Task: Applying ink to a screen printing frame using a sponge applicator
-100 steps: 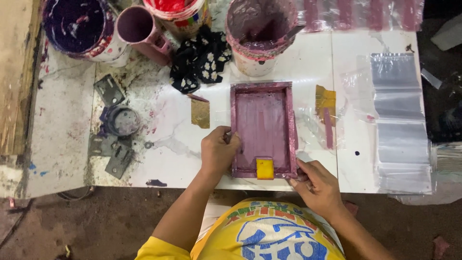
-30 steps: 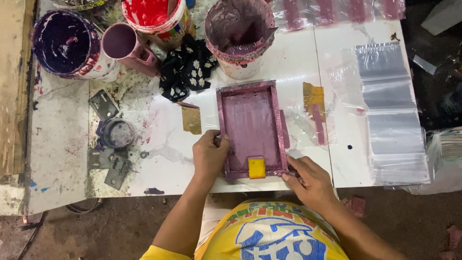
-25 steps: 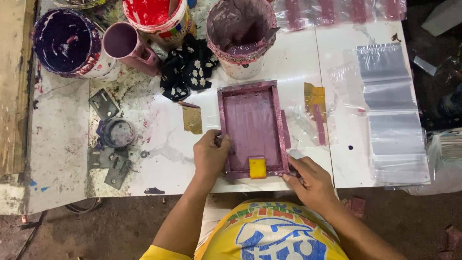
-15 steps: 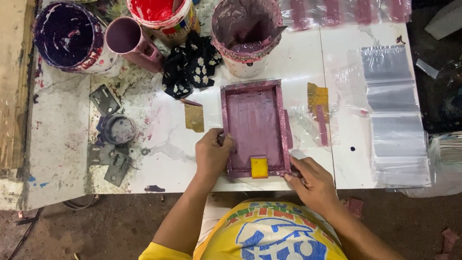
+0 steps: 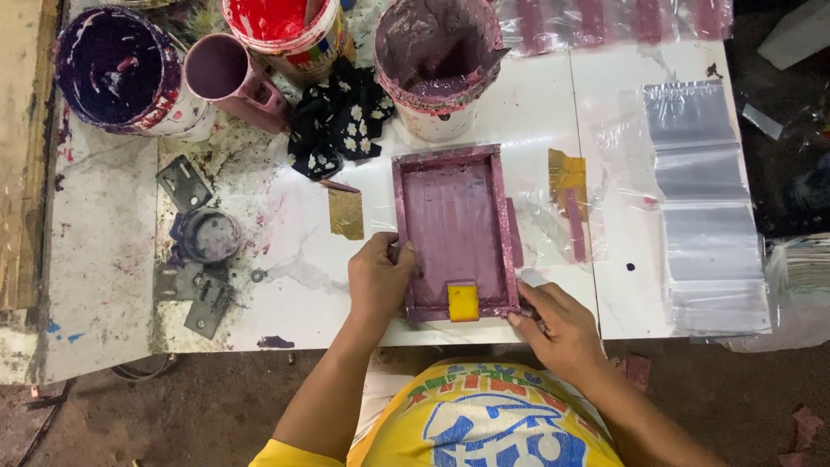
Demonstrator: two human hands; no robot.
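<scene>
The purple-stained printing frame (image 5: 456,232) lay flat on the white counter (image 5: 285,294), near its front edge. It looked stiff and light, though slick with ink, so the wooden rails seemed the safest hold. The left hand (image 5: 380,278) had its fingers curled against the frame's left rail; the right hand (image 5: 562,320) pinched its near right corner. A small yellow squeegee (image 5: 462,303) rested on the near rail. Beyond the frame stood a bucket of mauve ink (image 5: 438,62), and left of that a red one (image 5: 281,30).
</scene>
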